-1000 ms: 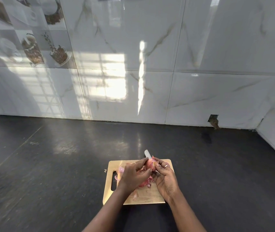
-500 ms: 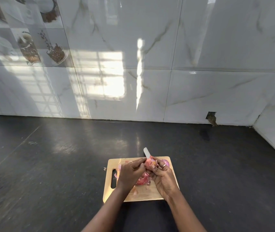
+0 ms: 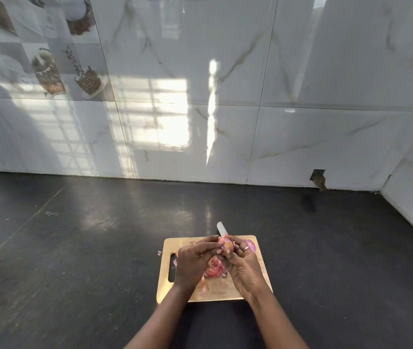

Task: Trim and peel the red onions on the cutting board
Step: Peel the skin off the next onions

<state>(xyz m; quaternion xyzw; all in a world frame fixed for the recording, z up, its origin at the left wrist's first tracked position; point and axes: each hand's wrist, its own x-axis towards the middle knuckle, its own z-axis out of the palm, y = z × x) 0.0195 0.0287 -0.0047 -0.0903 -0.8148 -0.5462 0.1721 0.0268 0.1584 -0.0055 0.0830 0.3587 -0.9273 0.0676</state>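
A small red onion is held just above the far part of the wooden cutting board. My left hand grips it from the left with the fingertips. My right hand closes on it from the right and also holds a knife, whose pale blade tip sticks out past the fingers toward the wall. A pile of pink onion skins and trimmings lies on the board between my hands. A purple peeled onion shows behind my right fingers, near the board's far right corner.
The board lies on a dark counter that runs back to a glossy marble-tiled wall. A scrap of skin lies on the counter off the board's left edge. A small hole breaks the wall at the right.
Both hands stay together over the board with the onion between them, fingers shifting slightly on it. The purple onion behind my right hand has come into view.
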